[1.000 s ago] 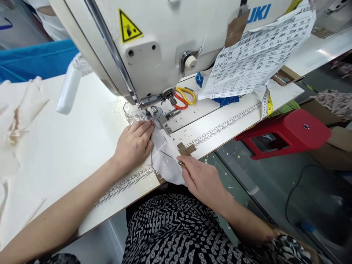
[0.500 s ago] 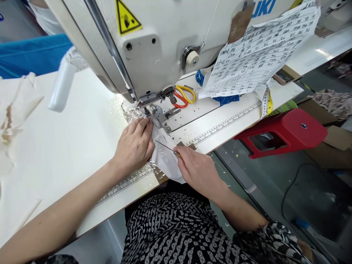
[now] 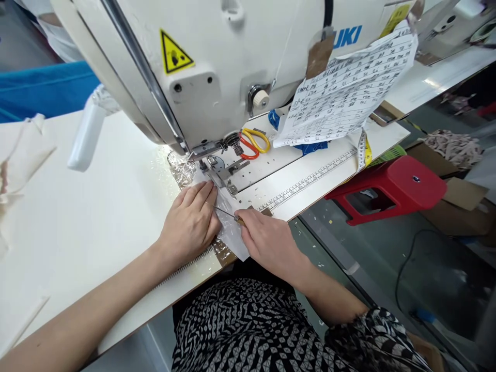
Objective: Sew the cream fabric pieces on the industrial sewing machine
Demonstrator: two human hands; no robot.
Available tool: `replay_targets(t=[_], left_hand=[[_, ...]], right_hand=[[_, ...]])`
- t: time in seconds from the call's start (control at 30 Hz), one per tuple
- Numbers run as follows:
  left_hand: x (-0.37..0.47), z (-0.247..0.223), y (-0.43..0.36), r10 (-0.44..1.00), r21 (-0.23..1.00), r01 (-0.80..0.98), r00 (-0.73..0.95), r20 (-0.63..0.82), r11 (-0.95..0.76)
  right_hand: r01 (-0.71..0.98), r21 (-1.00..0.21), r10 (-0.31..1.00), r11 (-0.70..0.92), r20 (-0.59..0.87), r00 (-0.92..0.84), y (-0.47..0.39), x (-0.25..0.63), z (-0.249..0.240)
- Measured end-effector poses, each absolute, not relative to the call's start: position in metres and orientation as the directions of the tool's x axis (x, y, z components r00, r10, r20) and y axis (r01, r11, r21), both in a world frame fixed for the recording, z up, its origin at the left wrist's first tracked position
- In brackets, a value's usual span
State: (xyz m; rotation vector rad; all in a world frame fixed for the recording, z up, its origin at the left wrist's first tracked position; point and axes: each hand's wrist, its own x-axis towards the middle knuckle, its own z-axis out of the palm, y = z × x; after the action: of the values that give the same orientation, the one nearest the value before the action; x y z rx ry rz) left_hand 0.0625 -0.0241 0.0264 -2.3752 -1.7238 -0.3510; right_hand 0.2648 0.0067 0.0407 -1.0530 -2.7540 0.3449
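My left hand (image 3: 191, 219) lies on white fabric (image 3: 232, 230) just in front of the sewing machine's needle area (image 3: 207, 163), its fingers together and pressing the cloth down. In my right hand (image 3: 267, 243) is a thin pointed awl (image 3: 223, 211), gripped by its handle. The awl's tip reaches left over the fabric, close to my left fingers. Part of the cloth is under the presser foot, and its near end reaches the table's front edge.
Scissors with red and yellow handles (image 3: 253, 144) lie behind the needle area. A handwritten sheet (image 3: 349, 95) hangs from the machine. A tape measure (image 3: 362, 152) hangs at right, above a red stool (image 3: 403, 188). Pale fabric (image 3: 27, 155) lies far left.
The awl and my right hand have shifted left toward my left hand. More white fabric shows beside the left fingertips. The whole view has also shifted slightly.
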Motion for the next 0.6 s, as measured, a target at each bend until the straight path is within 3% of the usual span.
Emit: replay_targets(t=[0.17,0.6], left_hand=[[0.061,0.027,-0.023,0.899,-0.057,0.952,0.302,0.318,-0.3],[0.051,0.026,-0.009,0.924,-0.121,0.98,0.188,0.332,-0.155]], right_hand=[[0.63,-0.273,0.675,0.727,0.115,-0.729,0.01,0.26,0.04],[0.691,-0.22,0.702,0.689,-0.034,-0.711,0.021,0.231,0.048]])
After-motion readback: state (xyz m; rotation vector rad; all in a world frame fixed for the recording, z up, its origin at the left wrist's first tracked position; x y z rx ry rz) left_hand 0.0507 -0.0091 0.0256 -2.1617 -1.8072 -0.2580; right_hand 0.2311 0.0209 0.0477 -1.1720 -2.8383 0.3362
